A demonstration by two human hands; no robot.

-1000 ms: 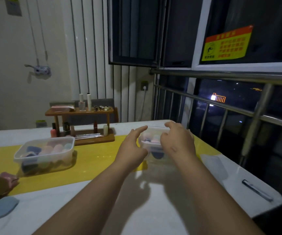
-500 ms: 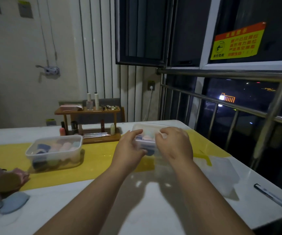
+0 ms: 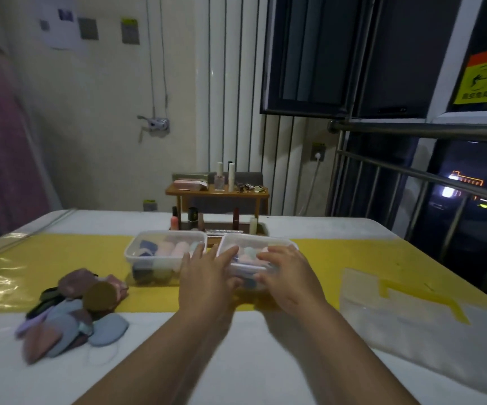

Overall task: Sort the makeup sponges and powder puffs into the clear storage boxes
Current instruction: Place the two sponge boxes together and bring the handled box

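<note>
Nearest you, both your forearms reached out over the white table [image 3: 236,363]. To your left on that white surface lay a loose pile of powder puffs [image 3: 69,317] in blue, mauve, purple and brown, its far edge touching the yellow runner [image 3: 347,255]. Your left hand [image 3: 204,276] had its fingers fairly straight and spread across the left end of the nearer clear box [image 3: 261,240]. They touched it, and your thumb was out of sight, so a real grip could not be confirmed. Your right hand [image 3: 290,276] had its fingers curled in against the near right side of that same box and held it. The box sat on the runner with pale and pink sponges [image 3: 248,254] showing inside it between your hands. Just beside it on the left stood the second clear box [image 3: 132,254], open-topped, with blue and pink sponges inside and its right rim close against the first box. Behind both boxes was a small wooden rack [image 3: 217,192] with bottles and tubes on its two levels. Beyond that were a pale wall and, to the right, a dark window with metal bars.
</note>
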